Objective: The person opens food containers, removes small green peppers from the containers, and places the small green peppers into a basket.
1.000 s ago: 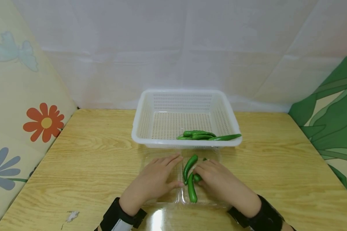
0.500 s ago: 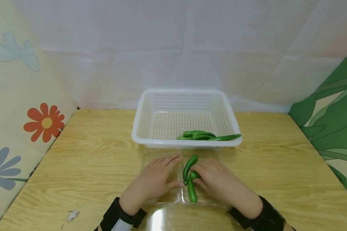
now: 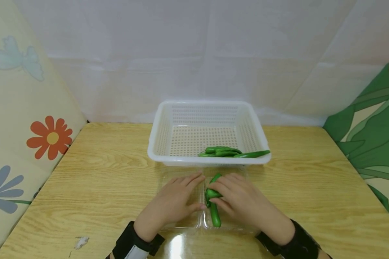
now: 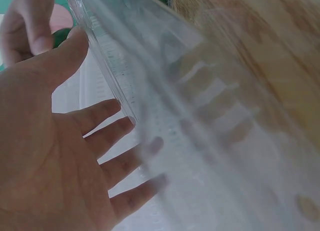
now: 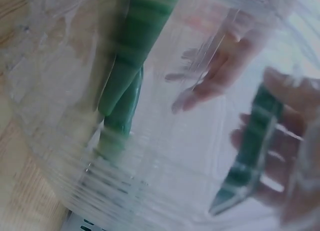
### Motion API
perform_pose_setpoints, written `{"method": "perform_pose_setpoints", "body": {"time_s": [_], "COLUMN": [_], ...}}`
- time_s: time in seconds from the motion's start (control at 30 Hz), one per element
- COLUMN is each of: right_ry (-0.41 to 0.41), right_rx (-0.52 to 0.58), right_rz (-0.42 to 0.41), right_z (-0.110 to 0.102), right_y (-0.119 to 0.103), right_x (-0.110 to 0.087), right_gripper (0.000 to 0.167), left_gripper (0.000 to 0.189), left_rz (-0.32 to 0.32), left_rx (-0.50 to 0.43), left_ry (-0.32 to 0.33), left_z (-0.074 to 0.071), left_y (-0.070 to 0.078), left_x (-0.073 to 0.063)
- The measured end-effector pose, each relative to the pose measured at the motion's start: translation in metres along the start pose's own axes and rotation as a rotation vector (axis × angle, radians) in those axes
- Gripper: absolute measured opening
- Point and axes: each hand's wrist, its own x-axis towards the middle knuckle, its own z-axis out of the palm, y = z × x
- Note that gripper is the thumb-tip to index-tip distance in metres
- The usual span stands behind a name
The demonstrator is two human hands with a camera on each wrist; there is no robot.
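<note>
In the head view a clear plastic container [image 3: 201,223] with two compartments lies on the table. My right hand [image 3: 243,198] pinches a green chili pepper [image 3: 214,194] between thumb and fingers, over the right compartment; the same pepper [image 5: 252,141] shows through the plastic in the right wrist view. Beneath it are two more green peppers: one [image 3: 215,217] points towards me, the other [image 3: 217,176] curves away by the divider. My left hand [image 3: 171,201] rests over the left compartment, thumb near the divider. Its fingers [image 4: 127,196] are spread and hold nothing in the left wrist view.
Just behind the container stands a white slotted basket [image 3: 153,140]. Several green peppers [image 3: 225,153] lie along its near right side, one leaning against the rim. A white cloth [image 3: 188,72] hangs behind the wooden table [image 3: 110,172], and printed panels flank both sides.
My right hand has shifted slightly left, bringing its pepper from the right across the two lying peppers. The left hand has stayed put.
</note>
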Motion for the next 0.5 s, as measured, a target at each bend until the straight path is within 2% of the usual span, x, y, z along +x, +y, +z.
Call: {"method": "perform_pose_setpoints", "body": {"time_s": [0.17,0.5], "right_ry": [0.100,0.233], "right_rx": [-0.022,-0.068], "right_rz": [-0.049,-0.026], "right_z": [-0.0027,-0.0068], "right_y": [-0.0017,-0.0016], "right_x": [0.0036,0.0084], "right_gripper": [0.038,0.034], "left_gripper": [0.079,0.078], "left_rz": [-0.001,-0.003], "left_rx": [0.002,-0.009], "left_ry": [-0.005,-0.009], "left_z": [-0.0005,-0.0004], "left_y": [0.0002,0.0000], "left_x": [0.0002,0.0000]}}
